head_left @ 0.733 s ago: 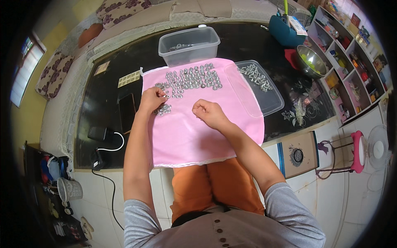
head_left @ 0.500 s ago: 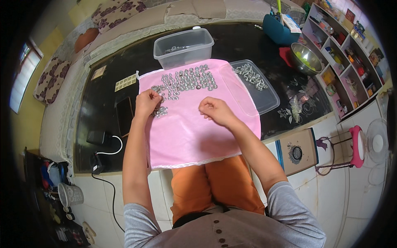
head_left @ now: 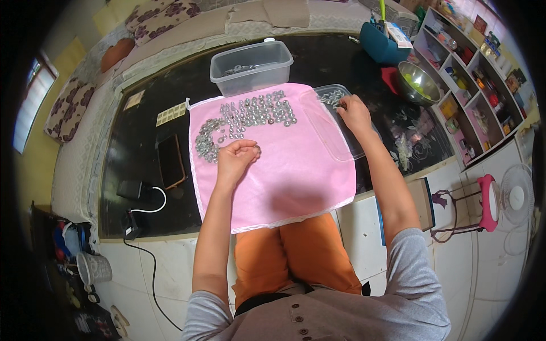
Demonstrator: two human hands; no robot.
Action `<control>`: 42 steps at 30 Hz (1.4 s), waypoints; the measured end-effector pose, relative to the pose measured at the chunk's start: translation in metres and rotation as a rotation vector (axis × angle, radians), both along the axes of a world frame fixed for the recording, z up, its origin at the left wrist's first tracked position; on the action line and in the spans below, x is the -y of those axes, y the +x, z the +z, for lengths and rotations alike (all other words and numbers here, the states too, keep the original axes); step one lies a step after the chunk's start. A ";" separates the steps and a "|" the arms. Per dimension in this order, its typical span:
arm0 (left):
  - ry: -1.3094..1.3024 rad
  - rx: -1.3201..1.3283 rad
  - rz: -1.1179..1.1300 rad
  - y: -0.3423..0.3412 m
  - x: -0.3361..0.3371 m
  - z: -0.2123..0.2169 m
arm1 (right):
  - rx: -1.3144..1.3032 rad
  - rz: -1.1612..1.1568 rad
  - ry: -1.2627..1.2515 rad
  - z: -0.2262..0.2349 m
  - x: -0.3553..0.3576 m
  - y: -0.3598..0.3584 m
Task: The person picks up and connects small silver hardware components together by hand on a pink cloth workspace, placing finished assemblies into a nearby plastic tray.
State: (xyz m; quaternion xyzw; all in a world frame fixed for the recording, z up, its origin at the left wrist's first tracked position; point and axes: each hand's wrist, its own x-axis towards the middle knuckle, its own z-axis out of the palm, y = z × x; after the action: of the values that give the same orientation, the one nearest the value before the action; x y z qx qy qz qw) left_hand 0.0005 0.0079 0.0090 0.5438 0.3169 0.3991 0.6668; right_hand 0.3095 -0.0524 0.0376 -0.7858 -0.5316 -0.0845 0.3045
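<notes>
My left hand [head_left: 238, 156] pinches a small metal piece [head_left: 257, 150] over the pink cloth [head_left: 296, 170] while my right hand [head_left: 354, 111], fingers curled, digs in the clear lid tray [head_left: 327, 94] for more.

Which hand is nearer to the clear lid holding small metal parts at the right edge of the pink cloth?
Right. The right hand reaches into the clear lid; the left hand is over the pink cloth, well left of it.

A home living room: floral cushions [head_left: 162, 20], cluttered shelf [head_left: 478, 79], standing fan [head_left: 515, 199].
</notes>
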 end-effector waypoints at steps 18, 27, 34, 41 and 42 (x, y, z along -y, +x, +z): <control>-0.019 0.089 0.078 0.001 0.006 -0.014 | -1.216 0.546 0.053 -0.002 -0.002 -0.108; -0.035 0.112 0.128 0.002 0.007 -0.013 | -1.316 0.731 0.036 -0.036 -0.019 -0.162; 0.064 0.015 0.098 0.001 0.007 -0.016 | -1.267 0.601 0.011 -0.034 -0.015 -0.169; 0.065 0.015 0.089 0.003 0.008 -0.015 | -1.291 0.601 -0.013 -0.035 -0.014 -0.167; 0.050 0.020 0.099 0.003 0.008 -0.016 | -1.292 0.602 -0.013 -0.035 -0.013 -0.168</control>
State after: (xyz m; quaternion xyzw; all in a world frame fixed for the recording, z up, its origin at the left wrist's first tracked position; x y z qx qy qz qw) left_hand 0.0034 0.0001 -0.0067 0.5400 0.3266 0.4448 0.6355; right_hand 0.1419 -0.0389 0.0027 -0.4998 -0.4391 0.4891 0.5641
